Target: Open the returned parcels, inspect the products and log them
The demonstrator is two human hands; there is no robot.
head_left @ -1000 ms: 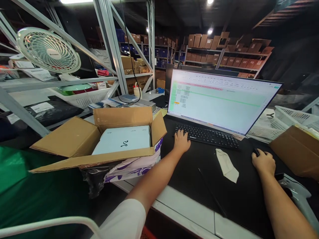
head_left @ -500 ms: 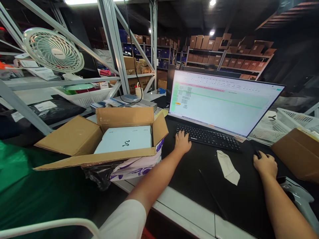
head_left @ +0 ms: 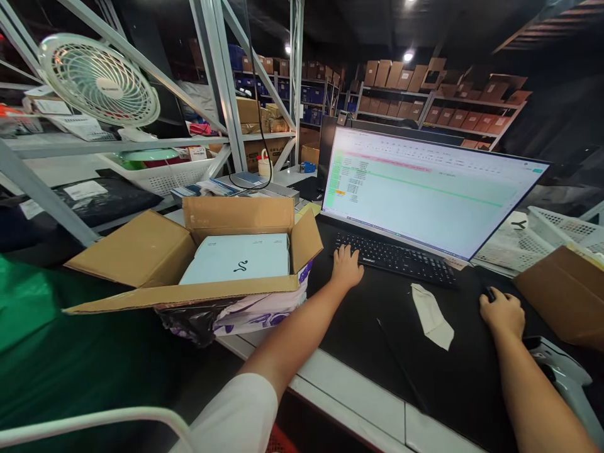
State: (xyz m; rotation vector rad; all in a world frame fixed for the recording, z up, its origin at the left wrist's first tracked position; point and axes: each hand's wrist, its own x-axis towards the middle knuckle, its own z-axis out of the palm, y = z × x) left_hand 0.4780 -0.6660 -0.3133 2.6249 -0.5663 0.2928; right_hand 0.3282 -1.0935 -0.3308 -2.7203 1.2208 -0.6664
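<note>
- The left hand (head_left: 346, 269) rests with fingers spread on the flat black plastic keyboard (head_left: 396, 258); it looks stiff and light, best lifted by its ends.
- The right hand (head_left: 503, 313) is curled over the small black computer mouse (head_left: 489, 293): smooth, light, held by its sides.

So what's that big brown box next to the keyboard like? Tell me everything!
The cardboard box is plain brown corrugated card, sitting upright with all its top flaps folded open: a wide one spread to the left, one standing at the back, a smaller one on the right, one along the front. Inside lies a flat pale box with a small black squiggle mark. The carton rests on crumpled purple-and-white plastic wrap at the desk's left, left of the keyboard. No hand touches it.
</note>
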